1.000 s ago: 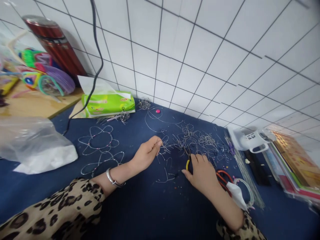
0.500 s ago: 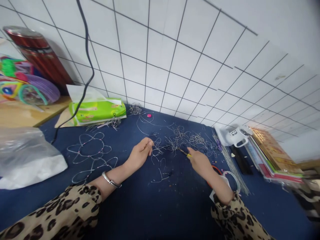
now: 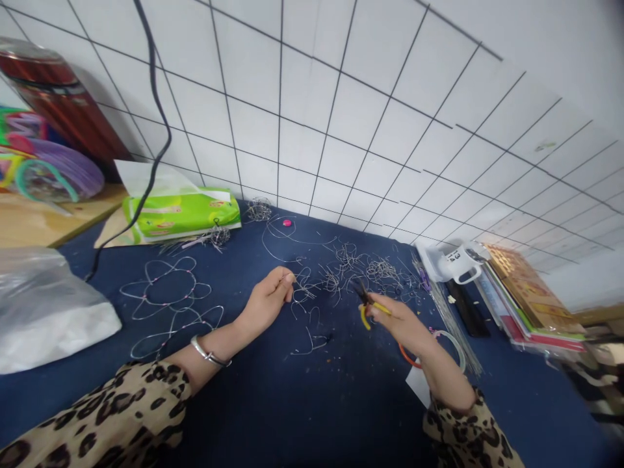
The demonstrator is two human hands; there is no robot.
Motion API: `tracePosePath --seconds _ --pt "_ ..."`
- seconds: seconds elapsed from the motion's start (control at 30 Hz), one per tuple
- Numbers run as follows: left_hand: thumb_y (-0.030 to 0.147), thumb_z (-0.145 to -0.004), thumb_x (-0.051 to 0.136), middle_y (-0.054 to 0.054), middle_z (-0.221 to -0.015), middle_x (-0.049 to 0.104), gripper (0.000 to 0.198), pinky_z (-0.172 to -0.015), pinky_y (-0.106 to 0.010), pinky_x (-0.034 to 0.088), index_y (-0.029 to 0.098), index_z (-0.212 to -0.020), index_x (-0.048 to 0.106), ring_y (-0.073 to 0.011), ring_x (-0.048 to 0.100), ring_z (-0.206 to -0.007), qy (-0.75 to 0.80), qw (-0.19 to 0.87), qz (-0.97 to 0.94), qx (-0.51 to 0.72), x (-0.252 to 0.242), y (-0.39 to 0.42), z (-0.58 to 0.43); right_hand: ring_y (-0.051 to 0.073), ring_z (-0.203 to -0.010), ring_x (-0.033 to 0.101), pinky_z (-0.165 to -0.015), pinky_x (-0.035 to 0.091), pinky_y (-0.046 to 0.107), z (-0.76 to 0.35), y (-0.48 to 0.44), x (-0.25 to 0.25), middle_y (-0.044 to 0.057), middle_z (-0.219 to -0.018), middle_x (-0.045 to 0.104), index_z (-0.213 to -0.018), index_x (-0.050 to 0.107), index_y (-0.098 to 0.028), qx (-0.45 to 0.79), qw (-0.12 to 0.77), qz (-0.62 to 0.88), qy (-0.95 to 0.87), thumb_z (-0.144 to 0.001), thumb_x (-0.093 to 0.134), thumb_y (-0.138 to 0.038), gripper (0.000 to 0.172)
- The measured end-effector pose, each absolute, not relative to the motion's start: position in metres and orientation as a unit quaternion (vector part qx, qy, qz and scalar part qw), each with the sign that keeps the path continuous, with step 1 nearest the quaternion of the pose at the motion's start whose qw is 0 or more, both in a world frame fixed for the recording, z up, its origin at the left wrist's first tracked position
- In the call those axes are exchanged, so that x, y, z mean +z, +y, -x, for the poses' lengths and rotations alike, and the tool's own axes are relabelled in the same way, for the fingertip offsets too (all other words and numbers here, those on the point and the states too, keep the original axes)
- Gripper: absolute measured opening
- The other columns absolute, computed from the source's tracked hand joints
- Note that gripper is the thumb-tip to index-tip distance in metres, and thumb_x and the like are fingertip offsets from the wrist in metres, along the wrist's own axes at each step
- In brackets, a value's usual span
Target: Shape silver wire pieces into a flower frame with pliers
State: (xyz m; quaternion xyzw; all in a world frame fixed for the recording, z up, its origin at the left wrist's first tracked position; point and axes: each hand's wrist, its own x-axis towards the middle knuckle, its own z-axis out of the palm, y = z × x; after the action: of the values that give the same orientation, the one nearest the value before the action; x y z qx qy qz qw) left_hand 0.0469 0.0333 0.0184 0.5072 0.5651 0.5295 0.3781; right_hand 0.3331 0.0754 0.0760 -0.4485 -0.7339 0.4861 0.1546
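My right hand (image 3: pixel 397 318) is closed around the yellow handles of a pair of pliers (image 3: pixel 363 300), whose dark jaws point up and left toward tangled wire scraps (image 3: pixel 383 270). The fingers of my left hand (image 3: pixel 273 291) pinch thin wire (image 3: pixel 305 286) that fans out to the right of the fingertips. Below it, a small bent wire piece (image 3: pixel 314 341) lies on the dark blue cloth (image 3: pixel 292 416). To the left of my left hand are flower-shaped wire loops with tiny beads (image 3: pixel 170 286).
A green tissue pack (image 3: pixel 188 214) lies at the back left, near a plastic bag (image 3: pixel 53 305) and a red flask (image 3: pixel 63 97). A black cord (image 3: pixel 160 140) hangs at left. On the right are a white mug (image 3: pixel 458 263), straight wires (image 3: pixel 453 325) and stacked books (image 3: pixel 531 292).
My right hand has turned and moved slightly right, so the pliers' yellow handles now show spread apart. My left hand keeps its pinch. The whole view has shifted a little.
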Motion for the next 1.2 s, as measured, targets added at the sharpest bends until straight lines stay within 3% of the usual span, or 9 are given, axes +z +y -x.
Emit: tracePosePath --seconds 0.13,0.33,0.5,0.63,1.2 --pt "0.037 -0.090 0.037 0.004 -0.059 0.048 0.024 -0.047 -0.020 0.033 0.019 -0.079 0.049 -0.0088 0.040 -0.047 0.575 0.371 -0.502 0.528 0.021 0.031 -0.046 0.019 -0.104 0.052 -0.094 0.034 0.038 -0.314 0.058 0.063 0.008 -0.108 0.061 -0.125 0.048 -0.019 0.576 0.140 0.409 -0.693 -0.086 0.046 -0.042 0.045" --pt "0.033 -0.091 0.036 0.004 -0.063 0.048 0.021 -0.052 -0.022 0.036 0.019 -0.080 0.047 -0.0085 0.042 -0.050 0.566 0.328 -0.512 0.557 0.030 0.027 -0.047 0.015 -0.084 0.054 -0.081 0.041 0.033 -0.303 0.054 0.069 0.004 -0.089 0.059 -0.118 0.052 -0.020 0.562 0.135 0.417 -0.701 -0.084 0.051 -0.038 0.038" --pt "0.028 -0.091 0.037 0.002 -0.068 0.052 0.019 -0.057 -0.023 0.039 0.018 -0.080 0.049 -0.0090 0.046 -0.055 0.567 0.264 -0.528 0.575 0.032 0.023 -0.050 0.014 -0.066 0.057 -0.061 0.048 0.030 -0.275 0.041 0.073 0.003 -0.078 0.055 -0.102 0.052 -0.014 0.753 0.152 0.347 -0.539 -0.086 0.047 -0.039 0.031" --pt "0.026 -0.091 0.037 0.000 -0.070 0.054 0.017 -0.061 -0.024 0.041 0.018 -0.085 0.051 -0.0104 0.051 -0.061 0.556 0.243 -0.536 0.587 0.033 0.019 -0.052 0.016 -0.063 0.061 -0.058 0.051 0.034 -0.248 0.026 0.071 0.004 -0.075 0.056 -0.095 0.051 -0.012 0.857 0.135 0.261 -0.424 -0.088 0.041 -0.042 0.033" --pt "0.019 -0.091 0.036 -0.004 -0.083 0.059 0.020 -0.069 -0.028 0.048 0.017 -0.095 0.055 -0.0120 0.058 -0.072 0.487 0.269 -0.587 0.588 0.030 0.016 -0.053 0.012 -0.046 0.056 -0.041 0.046 0.026 -0.242 0.031 0.060 0.001 -0.065 0.056 -0.093 0.055 -0.013 0.879 0.154 0.279 -0.355 -0.086 0.043 -0.043 0.034"
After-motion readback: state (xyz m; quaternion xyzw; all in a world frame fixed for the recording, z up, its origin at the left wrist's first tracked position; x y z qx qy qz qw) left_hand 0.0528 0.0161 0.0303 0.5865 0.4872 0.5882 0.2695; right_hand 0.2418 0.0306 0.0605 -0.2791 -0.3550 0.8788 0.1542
